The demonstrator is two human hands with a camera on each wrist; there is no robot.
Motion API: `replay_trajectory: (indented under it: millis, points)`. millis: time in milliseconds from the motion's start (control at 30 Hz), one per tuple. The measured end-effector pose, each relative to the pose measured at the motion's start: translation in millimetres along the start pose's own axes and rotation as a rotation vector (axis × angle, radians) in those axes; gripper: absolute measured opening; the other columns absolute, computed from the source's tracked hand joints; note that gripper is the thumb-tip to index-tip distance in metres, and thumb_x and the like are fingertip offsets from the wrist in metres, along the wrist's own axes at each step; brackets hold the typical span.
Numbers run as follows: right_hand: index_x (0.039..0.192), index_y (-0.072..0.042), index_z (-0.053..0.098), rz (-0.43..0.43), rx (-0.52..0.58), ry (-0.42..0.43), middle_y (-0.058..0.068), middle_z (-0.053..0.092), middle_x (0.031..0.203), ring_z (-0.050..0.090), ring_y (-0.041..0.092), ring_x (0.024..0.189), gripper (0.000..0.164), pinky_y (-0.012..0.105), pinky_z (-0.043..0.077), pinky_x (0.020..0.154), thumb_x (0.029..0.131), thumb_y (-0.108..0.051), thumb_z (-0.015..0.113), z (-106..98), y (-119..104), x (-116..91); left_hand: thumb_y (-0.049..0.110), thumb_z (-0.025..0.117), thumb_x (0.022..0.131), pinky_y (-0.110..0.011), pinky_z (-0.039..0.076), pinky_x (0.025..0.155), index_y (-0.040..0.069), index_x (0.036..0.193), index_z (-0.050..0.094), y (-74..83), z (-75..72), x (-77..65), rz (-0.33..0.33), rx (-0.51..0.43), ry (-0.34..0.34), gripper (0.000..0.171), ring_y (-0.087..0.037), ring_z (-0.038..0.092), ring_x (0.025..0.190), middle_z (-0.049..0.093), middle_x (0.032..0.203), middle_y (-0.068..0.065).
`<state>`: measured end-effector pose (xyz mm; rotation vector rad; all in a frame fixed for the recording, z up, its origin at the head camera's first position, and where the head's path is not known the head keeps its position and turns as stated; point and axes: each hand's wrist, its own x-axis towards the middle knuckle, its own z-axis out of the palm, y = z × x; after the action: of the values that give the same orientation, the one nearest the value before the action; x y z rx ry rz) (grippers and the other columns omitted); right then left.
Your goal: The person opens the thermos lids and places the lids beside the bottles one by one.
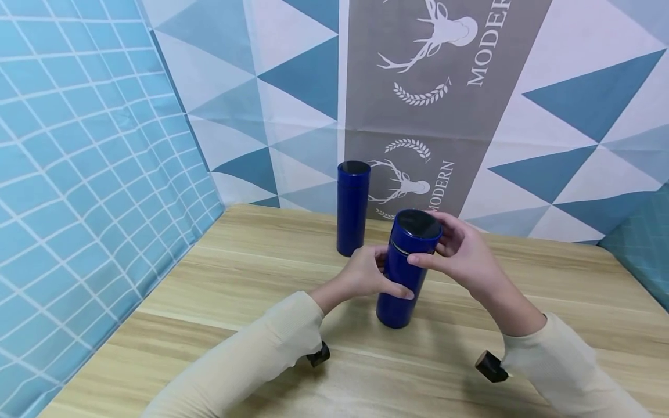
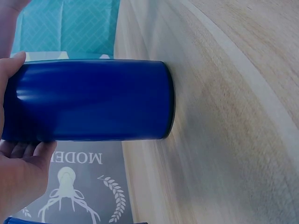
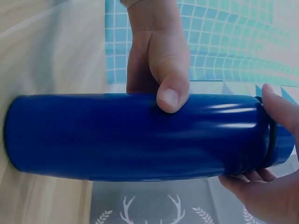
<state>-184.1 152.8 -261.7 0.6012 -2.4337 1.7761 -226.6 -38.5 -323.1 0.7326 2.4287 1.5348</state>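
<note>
Sleeves (image 1: 245, 360), hands (image 1: 363, 273) around blue bottle (image 1: 398, 306)

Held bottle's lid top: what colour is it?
The lid top is black, showing best in the head view.

Glossy blue bottle (image 3: 140, 137) on wood-grained tabletop (image 1: 235, 273).
From here the bottle looks lacquer-smooth, the second bottle (image 1: 352, 217) at its eleven o'clock equally sleek; the sleeves (image 1: 245, 360) are matt cloth, the tile-print sheet (image 1: 104, 157) toward ten o'clock crinkled.

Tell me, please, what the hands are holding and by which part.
The nearer bottle: the left hand grips it around the middle, the right hand near the top, by the lid.
</note>
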Motion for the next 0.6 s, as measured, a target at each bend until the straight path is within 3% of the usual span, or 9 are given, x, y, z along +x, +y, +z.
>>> replay_trajectory:
  millis: [167,600]
  points:
    - [0.136,-0.004,0.045,-0.013,0.042,0.000,-0.017,0.061,0.115,0.064,-0.003,0.103,0.066,0.011,0.050,0.090,0.078,-0.002,0.077,-1,6,1,0.019,0.091,0.060,-0.021,0.055,0.082,0.016,0.112,0.068,0.3,0.9,0.2,-0.010,-0.005,0.003,0.057,-0.006,0.069,0.090,0.074,0.105,0.000]
    - [0.132,-0.011,0.049,-0.044,0.222,-0.018,-0.010,0.063,0.117,0.064,0.003,0.105,0.061,0.015,0.051,0.091,0.079,0.003,0.074,-2,13,4,0.020,0.091,0.060,-0.022,0.055,0.082,0.016,0.113,0.067,1.5,0.9,0.9,0.008,0.010,0.003,0.058,-0.007,0.069,0.091,0.074,0.107,0.000]
